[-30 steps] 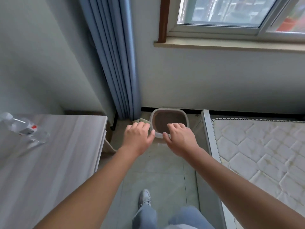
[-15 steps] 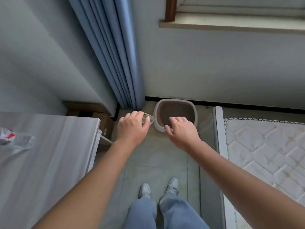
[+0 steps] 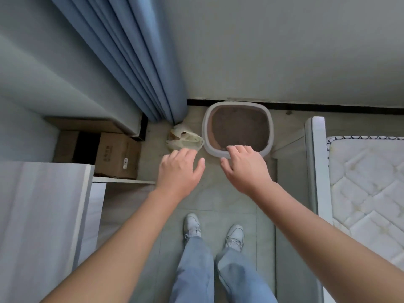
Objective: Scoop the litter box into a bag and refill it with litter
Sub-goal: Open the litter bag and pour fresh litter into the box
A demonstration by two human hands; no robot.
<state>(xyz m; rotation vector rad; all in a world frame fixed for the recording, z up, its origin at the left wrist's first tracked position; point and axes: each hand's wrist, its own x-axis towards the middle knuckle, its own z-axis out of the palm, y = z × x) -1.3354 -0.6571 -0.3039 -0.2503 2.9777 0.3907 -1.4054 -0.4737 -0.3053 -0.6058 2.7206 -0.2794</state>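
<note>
Litter box (image 3: 205, 132): pale-rimmed tub on the floor (image 3: 209, 193), at the floor's far edge against the dark skirting, between the curtain foot and the bed frame.
Litter (image 3: 238, 125): brown, covering the bottom of the tub.
Bag (image 3: 185, 141): cream plastic, crumpled, lying on the floor just left of the litter box and touching its left rim.
Left hand (image 3: 179, 171): palm down, fingers loosely spread, released and grasping nothing; fingertips just short of the bag in this view, height over the floor impossible to judge.
Right hand (image 3: 247, 169): palm down, fingers relaxed, released and grasping nothing; fingertips overlapping the near rim of the litter box, contact impossible to tell.
Curtain (image 3: 135, 57): blue, pleated, hanging down into the far-left corner of the floor.
Cardboard box (image 3: 118, 154): brown, on the floor at its left edge, beside the desk.
Desk (image 3: 39, 215): pale wood-grain top along the floor's left edge.
Mattress (image 3: 367, 182): white, quilted, on a pale bed frame (image 3: 314, 160) along the floor's right edge.
Shoes (image 3: 192, 224): grey, under blue jeans, side by side on the tiles near the floor's near edge, apart from the litter box.
</note>
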